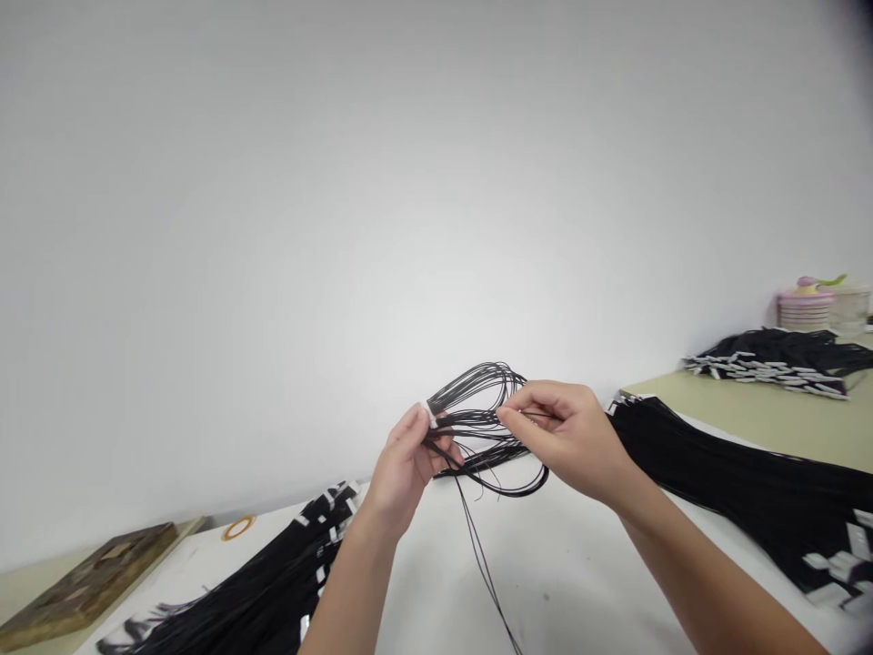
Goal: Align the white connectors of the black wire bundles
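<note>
A looped bundle of thin black cords (477,391) is held up in front of me over the white table. My left hand (413,455) is closed around its left end, where a small white tag (429,414) shows by the thumb. At the loops' right side, my right hand (563,428) pinches a thin strand with thumb and fingertips. Loose cord ends hang from beneath my left hand down to the bottom of the view.
Black cords with white tags (252,582) lie at the left, near a dark board (88,582) and an orange ring (238,528). More tagged cords (729,473) lie right. Farther back are another cord pile (777,359) and a pink-lidded container (806,307). A wall (409,200) stands behind.
</note>
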Demonstrator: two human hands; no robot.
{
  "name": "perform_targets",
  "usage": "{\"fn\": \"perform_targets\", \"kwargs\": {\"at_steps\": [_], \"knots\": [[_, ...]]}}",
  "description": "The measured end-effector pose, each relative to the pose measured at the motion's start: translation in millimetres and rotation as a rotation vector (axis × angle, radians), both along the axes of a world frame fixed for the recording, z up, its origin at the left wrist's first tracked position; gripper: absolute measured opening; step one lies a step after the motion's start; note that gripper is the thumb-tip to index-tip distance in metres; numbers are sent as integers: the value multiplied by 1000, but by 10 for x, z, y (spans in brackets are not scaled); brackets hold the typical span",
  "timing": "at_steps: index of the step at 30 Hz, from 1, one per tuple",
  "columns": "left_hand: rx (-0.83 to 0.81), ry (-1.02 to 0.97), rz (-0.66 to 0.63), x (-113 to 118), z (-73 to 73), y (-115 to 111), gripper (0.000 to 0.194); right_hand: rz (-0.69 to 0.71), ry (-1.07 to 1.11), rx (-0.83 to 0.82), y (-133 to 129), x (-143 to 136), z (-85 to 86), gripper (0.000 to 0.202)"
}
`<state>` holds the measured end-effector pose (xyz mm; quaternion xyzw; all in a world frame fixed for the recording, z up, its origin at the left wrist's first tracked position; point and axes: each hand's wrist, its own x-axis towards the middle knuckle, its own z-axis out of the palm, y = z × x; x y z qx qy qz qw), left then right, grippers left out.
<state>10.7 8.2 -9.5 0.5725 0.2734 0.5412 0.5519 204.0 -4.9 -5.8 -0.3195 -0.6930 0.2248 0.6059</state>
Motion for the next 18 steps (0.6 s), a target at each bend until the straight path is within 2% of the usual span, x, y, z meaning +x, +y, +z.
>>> {"fn": "perform_targets", "kwargs": {"at_steps": [5, 18], "knots": [[27, 31, -5, 6, -2, -2, 24, -38, -18, 17, -8, -18, 25, 15], [37, 40, -22, 14, -4, -24, 24, -18, -24, -4, -4, -39, 34, 16]]}}
